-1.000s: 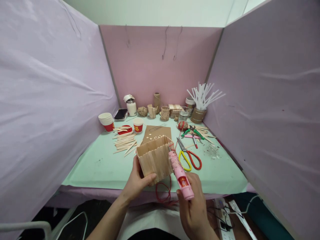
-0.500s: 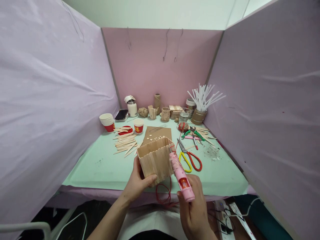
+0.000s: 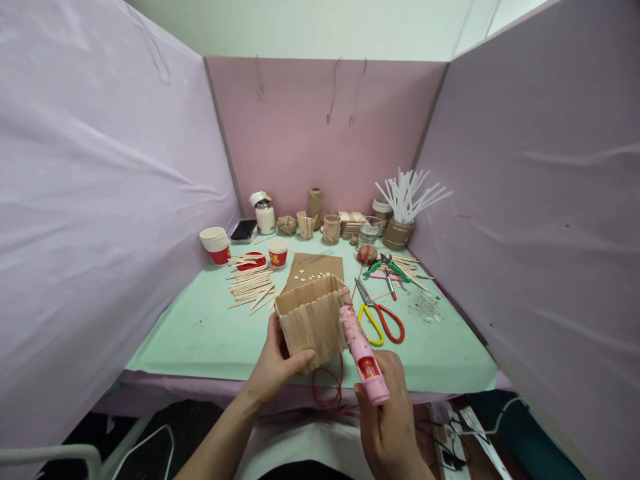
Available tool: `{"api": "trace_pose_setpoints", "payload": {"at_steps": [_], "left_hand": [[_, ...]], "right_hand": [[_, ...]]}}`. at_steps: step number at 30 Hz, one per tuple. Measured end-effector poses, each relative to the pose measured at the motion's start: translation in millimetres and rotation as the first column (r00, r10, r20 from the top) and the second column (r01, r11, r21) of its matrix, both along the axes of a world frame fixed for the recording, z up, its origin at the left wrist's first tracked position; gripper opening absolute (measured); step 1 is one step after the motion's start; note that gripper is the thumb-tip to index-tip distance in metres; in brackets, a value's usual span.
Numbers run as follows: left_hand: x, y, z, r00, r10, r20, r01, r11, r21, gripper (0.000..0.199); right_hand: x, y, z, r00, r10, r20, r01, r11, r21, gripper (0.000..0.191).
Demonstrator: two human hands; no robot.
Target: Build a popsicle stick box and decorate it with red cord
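My left hand point(image 3: 280, 357) grips a box made of popsicle sticks point(image 3: 315, 327) by its lower left side, thumb across the front wall. The box is tilted above the table's front part, its open top showing. In my right hand point(image 3: 387, 407) is a pink hot glue gun point(image 3: 361, 347), fingers wrapped round its handle. The gun's nozzle meets the box's right edge near the top, where red yarn point(image 3: 347, 293) lies against the sticks. A loop of the same yarn hangs below the box. Whether glue is coming out is too small to tell.
Scissors point(image 3: 380, 320) with red and yellow handles lie right of the box, with green-handled pliers point(image 3: 387, 269) behind. Loose wooden sticks point(image 3: 250, 285) and paper cups point(image 3: 215, 245) are on the left. A cardboard piece point(image 3: 317, 267) lies behind the box; jars and white glue sticks point(image 3: 407, 193) stand at the back.
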State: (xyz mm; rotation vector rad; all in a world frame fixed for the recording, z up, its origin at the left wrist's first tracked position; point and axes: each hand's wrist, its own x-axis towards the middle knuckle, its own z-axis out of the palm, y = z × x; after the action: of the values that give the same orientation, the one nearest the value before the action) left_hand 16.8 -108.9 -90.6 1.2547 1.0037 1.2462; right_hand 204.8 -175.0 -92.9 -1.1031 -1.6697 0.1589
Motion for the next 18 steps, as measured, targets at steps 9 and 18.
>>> {"api": "trace_pose_setpoints", "payload": {"at_steps": [9,18], "left_hand": [[0.0,0.0,-1.0,1.0,-0.016,0.018,0.016,1.0,0.005,0.082],[0.0,-0.9,-2.0,1.0,-0.007,0.009,0.007,1.0,0.007,0.085]], "right_hand": [[-0.7,-0.2,0.0,1.0,0.002,0.01,-0.002,1.0,0.012,0.024],[-0.7,-0.8,0.7,1.0,0.029,0.008,-0.029,1.0,0.005,0.024]]}}
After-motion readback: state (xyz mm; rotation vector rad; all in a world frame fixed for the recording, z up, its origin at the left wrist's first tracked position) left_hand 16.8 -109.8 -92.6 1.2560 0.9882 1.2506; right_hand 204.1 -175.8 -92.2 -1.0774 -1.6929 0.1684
